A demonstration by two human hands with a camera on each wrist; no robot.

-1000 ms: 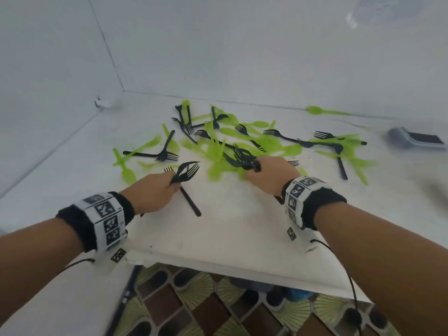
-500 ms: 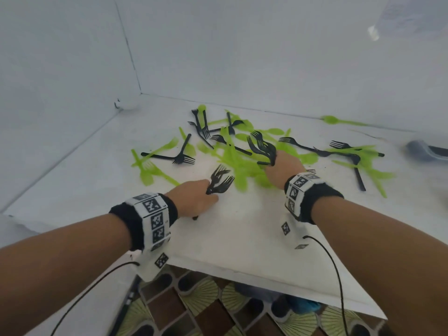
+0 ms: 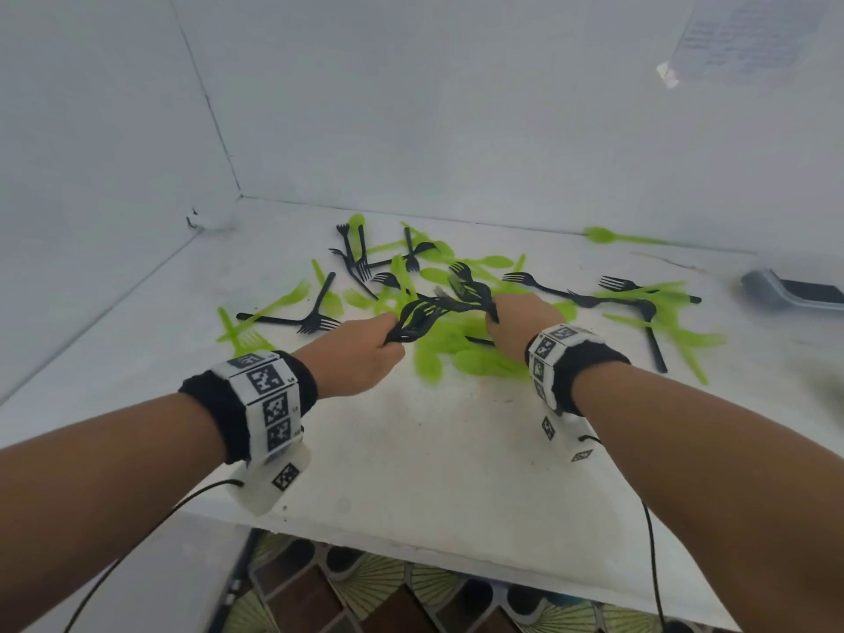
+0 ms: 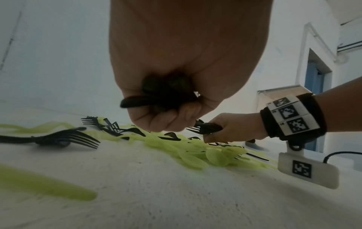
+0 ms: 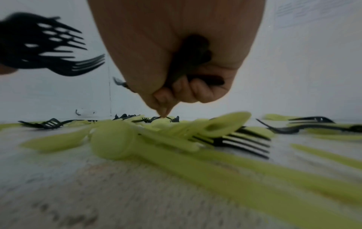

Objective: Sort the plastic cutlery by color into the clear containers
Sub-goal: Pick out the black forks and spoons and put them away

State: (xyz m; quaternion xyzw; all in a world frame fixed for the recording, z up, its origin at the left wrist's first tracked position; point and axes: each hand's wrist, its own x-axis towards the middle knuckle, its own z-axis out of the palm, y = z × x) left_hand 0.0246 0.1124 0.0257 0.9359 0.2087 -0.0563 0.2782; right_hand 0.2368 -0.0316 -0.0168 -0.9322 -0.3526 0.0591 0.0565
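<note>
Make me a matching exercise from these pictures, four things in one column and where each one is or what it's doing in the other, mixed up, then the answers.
Things
1. left hand
2. right hand
3. lone green spoon
4. grey device

Places or states
A. lies apart from the pile, near the back wall
B. at the table's far right edge
C. grips a bundle of black forks, left of the pile
D. grips black forks while its fingertips reach down at the green pile

Pairs: 1-C, 2-D, 3-A, 4-B

Grey device (image 3: 794,291) on white table (image 3: 434,450), paper (image 3: 749,34) on wall
</note>
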